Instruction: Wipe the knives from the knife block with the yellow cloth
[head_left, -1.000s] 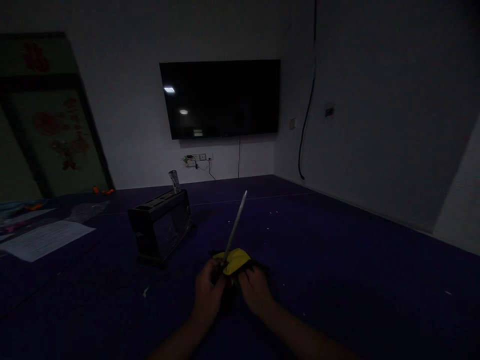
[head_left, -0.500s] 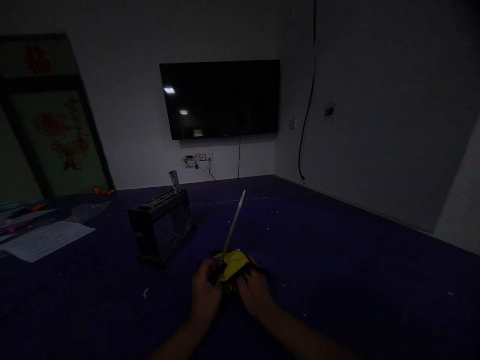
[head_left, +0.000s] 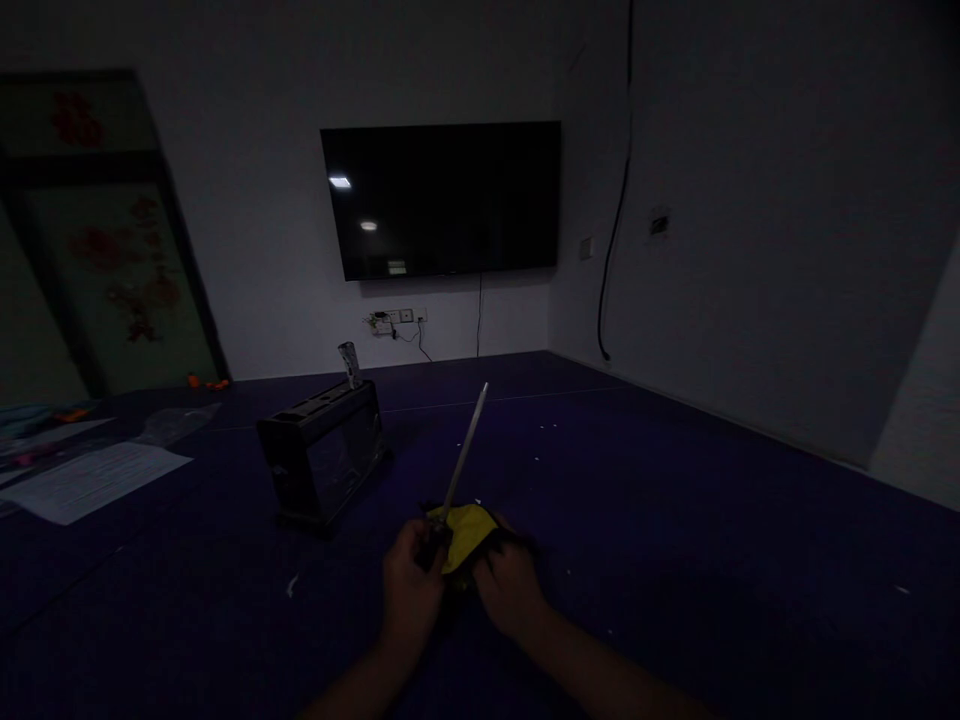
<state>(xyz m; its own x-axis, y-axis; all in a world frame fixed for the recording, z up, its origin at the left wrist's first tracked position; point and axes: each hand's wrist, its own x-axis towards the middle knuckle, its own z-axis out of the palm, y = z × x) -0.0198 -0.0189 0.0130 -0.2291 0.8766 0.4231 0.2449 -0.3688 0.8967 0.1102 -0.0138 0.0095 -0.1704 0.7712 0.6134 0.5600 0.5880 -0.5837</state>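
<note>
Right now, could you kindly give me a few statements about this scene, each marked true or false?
1. The right grip is at the yellow cloth. True.
2. The pale rod stands perfectly upright. False: it leans to the right.
3. The black frame stands right of the rod. False: it stands to its left.
4. A white sheet lies at the left. True.
5. The television shows a bright picture. False: its screen is dark, with light reflections.

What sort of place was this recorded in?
Probably a room in a home, dimly lit: a large TV hangs on the wall, a door at left bears red decorations, and papers lie on the dark blue floor.
</note>
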